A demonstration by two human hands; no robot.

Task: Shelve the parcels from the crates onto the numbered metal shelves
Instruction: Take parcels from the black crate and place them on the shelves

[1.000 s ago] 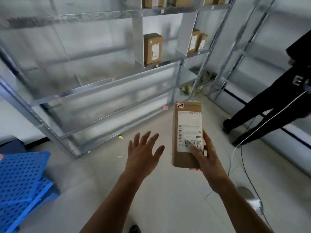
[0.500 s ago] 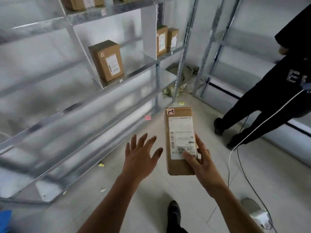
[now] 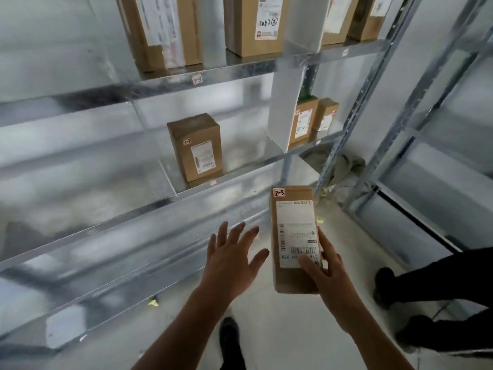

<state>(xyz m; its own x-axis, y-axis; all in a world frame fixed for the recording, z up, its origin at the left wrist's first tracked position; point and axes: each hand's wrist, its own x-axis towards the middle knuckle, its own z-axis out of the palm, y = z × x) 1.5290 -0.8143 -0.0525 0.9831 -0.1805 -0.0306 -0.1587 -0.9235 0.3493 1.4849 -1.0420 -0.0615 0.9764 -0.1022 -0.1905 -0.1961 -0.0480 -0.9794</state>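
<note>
My right hand [image 3: 324, 272] grips a tall brown cardboard parcel [image 3: 293, 217] by its lower end, label facing me and a small tag reading 2-3 at its top corner. It hangs just below and in front of the middle metal shelf [image 3: 149, 206]. On that shelf stands another brown parcel [image 3: 196, 146], also tagged 2-3, up and left of the held one. My left hand [image 3: 230, 261] is beside the parcel with fingers spread, holding nothing.
The upper shelf [image 3: 213, 74] carries several parcels [image 3: 253, 22]. A white divider [image 3: 284, 108] separates two more parcels [image 3: 304, 121] on the right. A steel upright [image 3: 354, 102] and a second rack [image 3: 426, 108] stand right. Another person's dark legs [image 3: 437, 287] are on the floor at right.
The view has closed in on the rack and tilted up; the shelved 2-3 parcel now sits nearer the centre. The held parcel has risen toward the middle shelf. My left hand stays spread.
</note>
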